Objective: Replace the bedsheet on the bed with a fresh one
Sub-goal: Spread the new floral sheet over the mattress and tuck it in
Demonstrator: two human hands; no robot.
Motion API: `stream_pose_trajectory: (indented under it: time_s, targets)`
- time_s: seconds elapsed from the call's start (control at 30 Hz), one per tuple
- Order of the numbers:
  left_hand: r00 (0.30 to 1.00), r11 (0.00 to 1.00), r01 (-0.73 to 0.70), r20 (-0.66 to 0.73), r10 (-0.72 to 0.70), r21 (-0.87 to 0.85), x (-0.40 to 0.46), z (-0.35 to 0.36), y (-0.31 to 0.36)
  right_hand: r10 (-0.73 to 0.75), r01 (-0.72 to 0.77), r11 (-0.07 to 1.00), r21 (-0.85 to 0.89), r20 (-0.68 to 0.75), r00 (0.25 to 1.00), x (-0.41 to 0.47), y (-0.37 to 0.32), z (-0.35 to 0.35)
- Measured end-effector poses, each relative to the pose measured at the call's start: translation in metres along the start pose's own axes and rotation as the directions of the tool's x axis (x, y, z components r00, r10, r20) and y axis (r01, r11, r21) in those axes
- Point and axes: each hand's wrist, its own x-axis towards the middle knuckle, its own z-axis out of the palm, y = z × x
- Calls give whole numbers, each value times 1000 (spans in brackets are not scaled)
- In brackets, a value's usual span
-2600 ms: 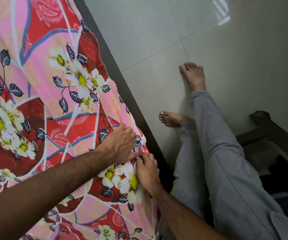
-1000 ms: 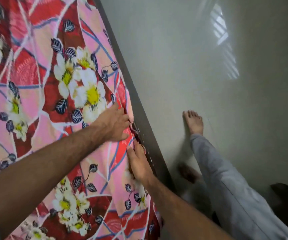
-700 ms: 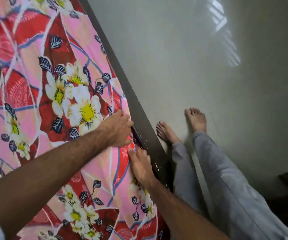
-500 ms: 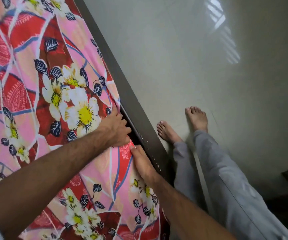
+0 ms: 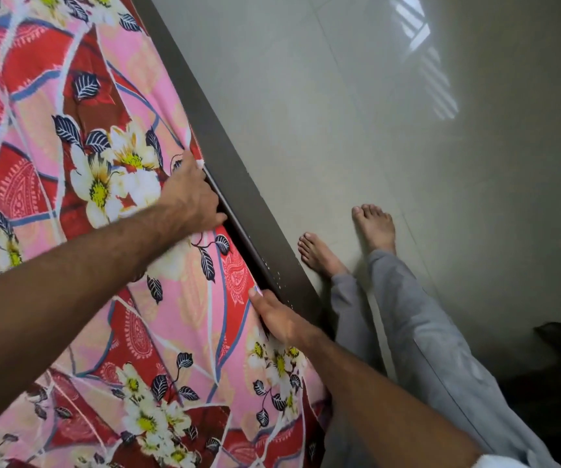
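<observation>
Hands (image 5: 191, 197) (image 5: 279, 317) press bedsheet (image 5: 184, 298) edge beside frame (image 5: 238, 184) (fingers hidden; grip unclear).

Bedsheet (image 5: 69, 163) pink/red w/ white flowers; floor (image 5: 339, 96) grey.

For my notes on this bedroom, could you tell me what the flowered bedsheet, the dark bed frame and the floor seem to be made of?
Bedsheet: thin woven cloth, probably cotton; matte print that creases softly where the left hand and right hand work its edge.
Bed frame: dark brown board, flat and smooth with a straight edge; wood or laminate, hard to say.
Floor: glossy tile; it mirrors window light and shows grout lines.
</observation>
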Motion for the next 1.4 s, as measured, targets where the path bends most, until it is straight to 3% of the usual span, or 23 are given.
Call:
stream_pose_trajectory:
  time_s: [0.03, 0.07, 0.1, 0.13, 0.17, 0.2, 0.23, 0.3, 0.4, 0.47, 0.6, 0.73, 0.87, 1.03, 1.1, 1.17, 1.23, 1.27, 1.33, 1.4]
  targets:
    - [998, 999, -25, -62, 28, 43, 0, 3, -9, -101, 101, 994, -47, 6, 995, 40, 52, 18]
    - [988, 997, -36, -149, 46, 73, -3, 4, -17, -93, 92, 995, 26, 0, 996, 18, 52, 18]
    - [976, 992, -42, -207, 65, 116, -9, 3, -23, -13, 25, 995, 94, -124, 992, -33, 15, 0]
    - [965, 993, -56, -251, 80, 102, -18, 1, -19, 59, -18, 960, 281, -139, 989, -100, -35, -25]
    - [941, 993, -95, -319, 113, 72, -27, -3, -9, 203, -180, 910, 374, -24, 979, -146, -77, -18]
    - [910, 990, -136, -392, 134, 23, -40, -11, 9, 221, -226, 906, 357, 57, 974, -180, -113, -17]
    - [855, 979, -203, -488, 176, -2, -56, -19, 33, 167, -176, 934, 309, 55, 984, -212, -125, -7]
    - [776, 939, -340, -578, 253, -45, -80, -31, 88, 286, -297, 905, 304, 80, 955, -248, -107, 53]
    - [757, 852, -506, -541, 366, -133, -107, -33, 151, 406, -365, 844, 394, -22, 914, -255, -96, 79]
    - [772, 817, -554, -463, 435, -157, -108, -15, 175, 333, -340, 848, 407, 90, 939, -277, -96, 99]
    - [823, 844, -522, -335, 459, -124, -96, 24, 191, 148, -267, 872, 410, 298, 943, -288, -91, 131]
    - [865, 878, -465, -271, 422, -116, -81, 20, 199, 4, -138, 885, 445, 288, 958, -271, -92, 143]
    - [867, 892, -441, -304, 394, -102, -66, 16, 201, -164, 110, 959, 260, 197, 967, -258, -85, 156]
    - [875, 887, -435, -305, 375, -155, -64, 4, 207, -46, 2, 978, 209, 208, 977, -260, -95, 157]
    - [882, 886, -429, -291, 370, -177, -64, 7, 204, -107, 73, 985, 159, 217, 970, -282, -100, 165]
    - [896, 896, -409, -262, 359, -172, -64, 11, 202, -182, 175, 983, 51, 232, 955, -248, -84, 143]
    - [914, 921, -370, -224, 338, -122, -63, 9, 202, -110, 121, 990, -75, 141, 984, -144, -29, 96]
    - [922, 929, -353, -207, 326, -110, -62, 6, 203, 36, -35, 984, -177, 2, 999, -79, -1, 62]
    - [920, 919, -360, -224, 321, -161, -58, 0, 201, 36, -120, 967, -226, -346, 937, 48, 56, 29]
    - [873, 862, -456, -300, 385, -222, -52, 2, 196, 19, -169, 913, -372, -374, 927, 101, 92, 37]
